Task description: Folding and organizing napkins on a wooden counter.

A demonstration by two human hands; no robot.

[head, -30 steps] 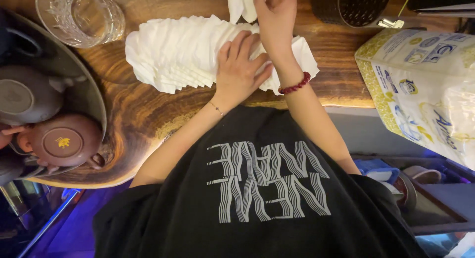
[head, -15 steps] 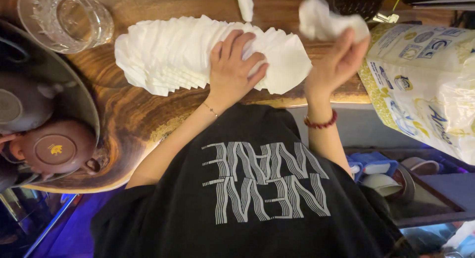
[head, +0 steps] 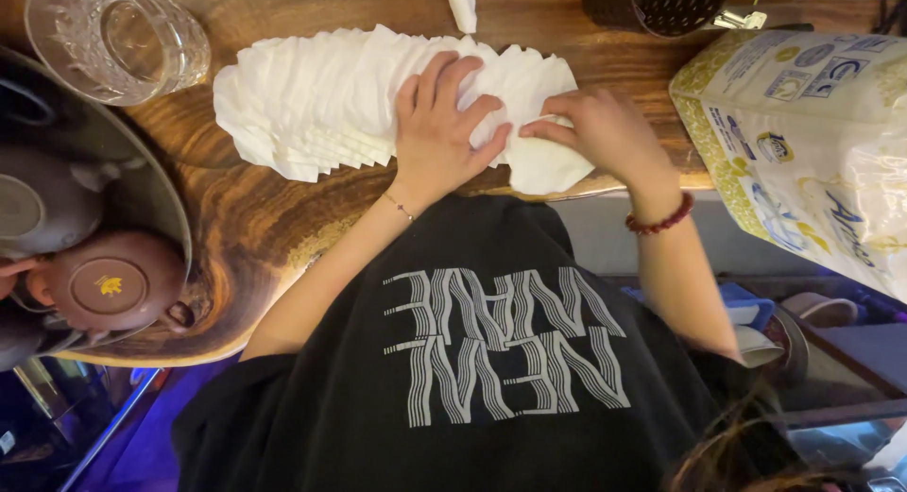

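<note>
Both hands atop fanned napkins

The white paper napkins lie flat in a fanned row; they overlap. The row sits on the wooden table.

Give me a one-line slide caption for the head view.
Left hand presses on fanned white paper napkins on a wooden table while right hand pinches the end napkin.

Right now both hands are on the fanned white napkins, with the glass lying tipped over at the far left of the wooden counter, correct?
Not quite. The head view shows the glass standing upright, not tipped. The rest holds: left hand and right hand rest on the fanned napkins on the wooden counter.
</note>
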